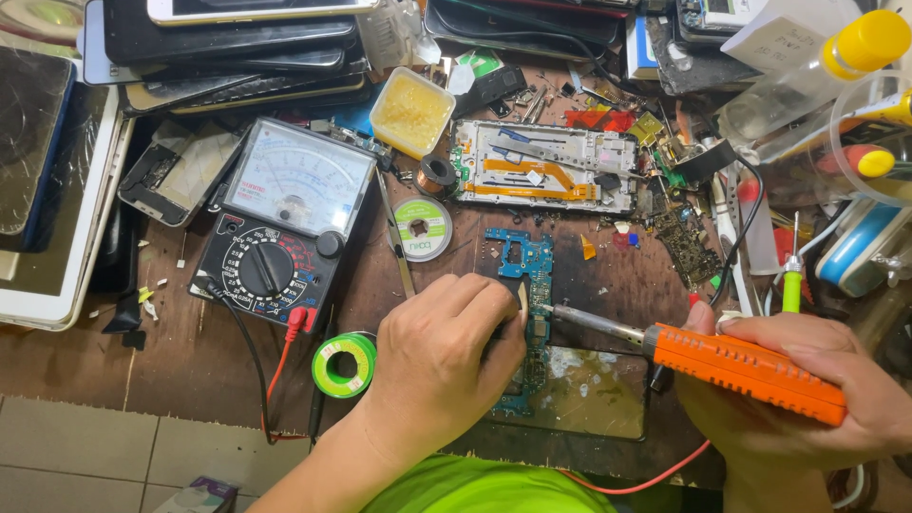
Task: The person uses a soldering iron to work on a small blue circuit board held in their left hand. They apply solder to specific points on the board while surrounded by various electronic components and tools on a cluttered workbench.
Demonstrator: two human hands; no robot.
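Observation:
My left hand [445, 356] rests on a blue phone circuit board [528, 258] in the middle of the brown bench, with the thumb pressing the board's lower part. An orange-handled soldering iron [741, 369] lies in my right hand [807, 399]. Its metal tip [556, 311] touches the board just right of my left thumb. A red cord runs from the iron below my right wrist.
A black analog multimeter [285, 223] with red and black leads sits at the left, a green solder spool [344, 364] beside it. An opened phone frame [543, 167], a yellow flux tub [412, 111], stacked phones [228, 47], a green screwdriver [792, 275] and bottles crowd the back and right.

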